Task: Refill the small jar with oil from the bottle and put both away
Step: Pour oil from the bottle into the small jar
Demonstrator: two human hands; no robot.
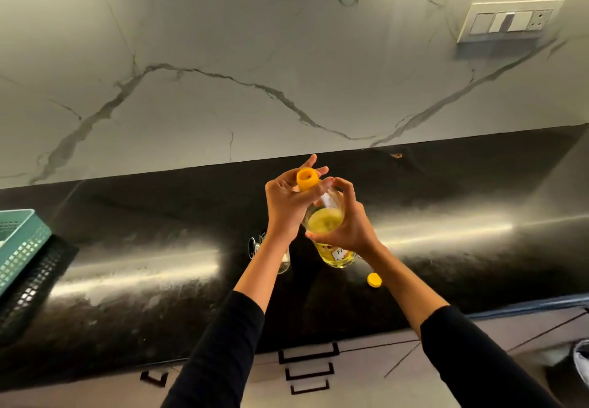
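A clear oil bottle (pixel 325 221) with yellow oil and a label is held above the black counter (pixel 143 267), tilted with its top toward the wall. My right hand (pixel 349 226) grips its body from the right. My left hand (pixel 283 200) is closed around the open yellow spout (pixel 307 179) at the bottle's neck. A loose yellow cap (pixel 374 279) lies on the counter just right of the bottle. The small glass jar (pixel 284 262) stands on the counter, mostly hidden behind my left forearm, with a metal lid (pixel 255 245) beside it.
A teal basket (pixel 19 242) sits on a black mesh tray (pixel 35 283) at the counter's left end. The marble wall carries a switch panel (pixel 510 20) at upper right. Drawers with black handles (pixel 307 353) run below the counter edge.
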